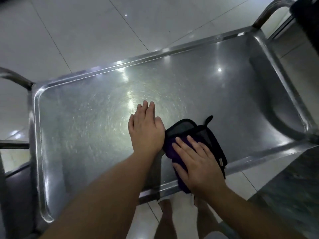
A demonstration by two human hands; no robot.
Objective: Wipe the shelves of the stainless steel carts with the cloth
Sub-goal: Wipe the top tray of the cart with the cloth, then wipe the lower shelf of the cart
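Observation:
The top shelf (86, 128) of a stainless steel cart fills the view, scratched and shiny with a raised rim. A dark purple cloth with black edging (193, 133) lies folded on the shelf near its front edge. My right hand (196, 163) presses flat on the cloth with straight fingers. My left hand (146, 128) rests flat on the bare steel just left of the cloth, fingers straight and together, its edge touching the cloth.
Curved steel handles rise at the cart's left end (15, 78) and right end (272, 11). A lower shelf (17, 187) shows at the bottom left. The floor (86, 31) is pale tile. My bare feet (166, 211) stand below the front rim.

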